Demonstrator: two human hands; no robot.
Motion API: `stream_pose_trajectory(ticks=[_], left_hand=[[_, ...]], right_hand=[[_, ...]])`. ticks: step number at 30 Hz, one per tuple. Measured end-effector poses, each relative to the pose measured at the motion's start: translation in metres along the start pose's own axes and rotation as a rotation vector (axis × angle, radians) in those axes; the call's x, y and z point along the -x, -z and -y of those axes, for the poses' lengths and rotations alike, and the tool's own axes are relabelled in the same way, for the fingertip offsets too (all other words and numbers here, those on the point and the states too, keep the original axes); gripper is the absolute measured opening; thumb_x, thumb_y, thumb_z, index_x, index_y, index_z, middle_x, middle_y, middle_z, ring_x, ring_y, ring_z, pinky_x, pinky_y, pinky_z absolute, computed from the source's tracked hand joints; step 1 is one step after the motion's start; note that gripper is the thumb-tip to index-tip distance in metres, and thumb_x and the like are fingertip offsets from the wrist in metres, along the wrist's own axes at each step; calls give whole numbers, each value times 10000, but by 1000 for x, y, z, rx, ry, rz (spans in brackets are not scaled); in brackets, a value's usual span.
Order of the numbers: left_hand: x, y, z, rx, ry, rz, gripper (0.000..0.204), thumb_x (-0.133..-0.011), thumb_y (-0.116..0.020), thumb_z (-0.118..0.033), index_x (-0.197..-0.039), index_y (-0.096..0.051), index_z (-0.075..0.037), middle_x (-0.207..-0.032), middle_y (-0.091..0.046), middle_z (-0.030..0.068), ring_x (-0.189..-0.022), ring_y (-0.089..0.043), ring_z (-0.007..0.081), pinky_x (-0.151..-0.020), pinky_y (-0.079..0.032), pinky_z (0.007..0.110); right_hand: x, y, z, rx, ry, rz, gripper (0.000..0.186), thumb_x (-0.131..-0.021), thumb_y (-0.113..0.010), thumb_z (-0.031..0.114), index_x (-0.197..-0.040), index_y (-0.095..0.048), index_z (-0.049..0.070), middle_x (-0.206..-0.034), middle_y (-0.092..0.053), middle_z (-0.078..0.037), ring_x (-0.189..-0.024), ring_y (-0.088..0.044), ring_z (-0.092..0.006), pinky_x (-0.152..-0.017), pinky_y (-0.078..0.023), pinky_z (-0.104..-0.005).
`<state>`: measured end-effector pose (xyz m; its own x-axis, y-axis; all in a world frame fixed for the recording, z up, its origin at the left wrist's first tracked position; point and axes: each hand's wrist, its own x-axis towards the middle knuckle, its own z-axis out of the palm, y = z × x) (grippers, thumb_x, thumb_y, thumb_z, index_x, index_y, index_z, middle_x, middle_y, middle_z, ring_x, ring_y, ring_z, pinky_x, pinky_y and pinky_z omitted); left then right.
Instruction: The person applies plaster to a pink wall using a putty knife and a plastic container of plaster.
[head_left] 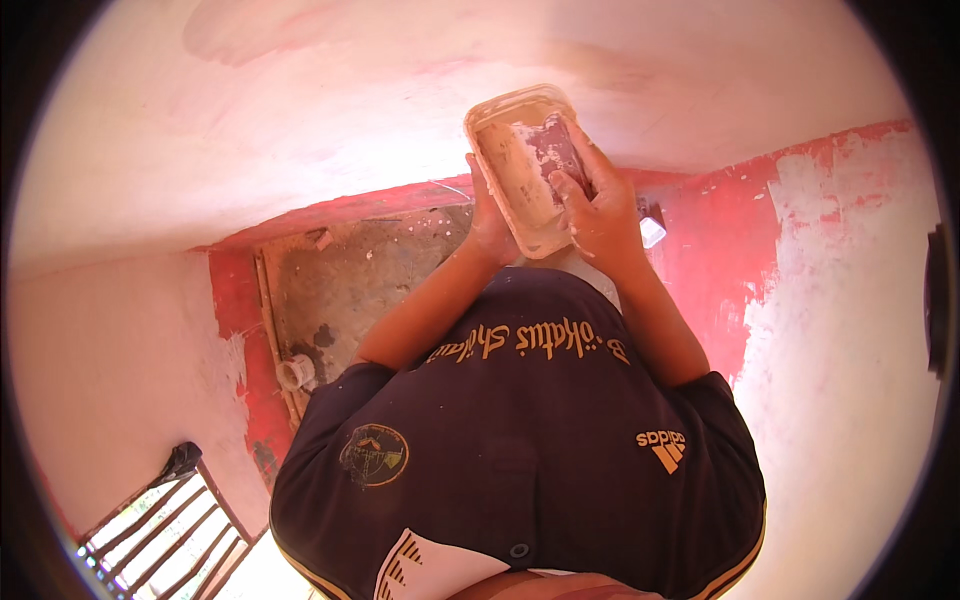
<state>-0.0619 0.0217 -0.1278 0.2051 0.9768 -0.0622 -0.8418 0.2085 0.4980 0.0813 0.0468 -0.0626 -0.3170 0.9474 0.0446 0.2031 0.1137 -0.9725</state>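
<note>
Nearest the camera: dark T-shirt (520, 440), both forearms raised from it toward the wall.

Left hand (490, 222): closed around the near left edge of a shallow rectangular plastic tray (505, 165), fingers mostly hidden under it. Tray is held up at chest height, tilted, its inside coated w/ pale putty residue; little bulk material visible.

Right hand (600, 205): closed on a putty knife (555, 148), blade laid flat inside the tray, touching the tray floor. Blade carries a reddish-pale smear.

Past the hands: a rough grey unfinished patch (350, 290), bordered by red paint (240, 300), w/ a small white pipe fitting (296, 372) at its lower left. Window grille (170, 530) sits bottom left.

Farthest: pale skim-coated wall (330, 110) fills approx. the whole upper field. On the person's right, red wall section (730, 250) shows only partial pale cover.

Judgement: upper surface appears largely coated; red areas and grey patch remain. Work looks to be mid-way, at the tool-loading step.
</note>
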Motion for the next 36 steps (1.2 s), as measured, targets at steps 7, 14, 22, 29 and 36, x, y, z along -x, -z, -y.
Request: stream_pose_trajectory(ticks=[7, 14, 22, 29, 36], left_hand=[[2, 13, -9, 136, 167, 32, 1011, -849, -130, -901, -1555, -315, -203, -1511, -453, 101, -1353, -486, 324, -1103, -435, 546], [56, 15, -103, 147, 199, -199, 1026, -834, -133, -903, -1557, -332, -203, -1542, -438, 98, -1379, -474, 335, -1127, -411, 569], [80, 52, -119, 125, 70, -269, 881, -930, -235, -807, -1534, -360, -178, -1489, -493, 93, -1334, -520, 315, -1100, -453, 549], [85, 71, -83, 19, 71, -239, 784, -976, -316, -737, -1514, -382, -171, -1452, -514, 79, -1304, -535, 301, -1056, -491, 527], [75, 70, -47, 1, -28, -327, 713, -1017, -305, -675, -1502, -392, -160, -1424, -528, 61, -1276, -554, 281, -1043, -506, 489]], right_hand=[[-5, 5, 6, -425, -200, -6, 586, -961, -588, -7, -1517, -404, 13, -1035, -674, -93, -696, -569, -48, -523, -452, -202], [-5, -37, 49, -748, -209, -161, 504, -976, -597, 39, -1462, -460, 29, -1056, -655, -39, -766, -589, -85, -583, -475, -221], [-26, -11, 31, -844, -58, -508, 340, -975, -569, 10, -1310, -523, 45, -1085, -649, -74, -899, -656, -173, -732, -567, -346], [-69, 31, -44, -608, 225, -771, 261, -987, -547, -3, -1247, -558, -15, -982, -639, -38, -853, -612, -110, -705, -523, -280], [-113, 27, -53, 83, -128, -1033, 379, -973, -513, 79, -1328, -580, -35, -988, -692, -211, -827, -676, -272, -828, -531, -382]])
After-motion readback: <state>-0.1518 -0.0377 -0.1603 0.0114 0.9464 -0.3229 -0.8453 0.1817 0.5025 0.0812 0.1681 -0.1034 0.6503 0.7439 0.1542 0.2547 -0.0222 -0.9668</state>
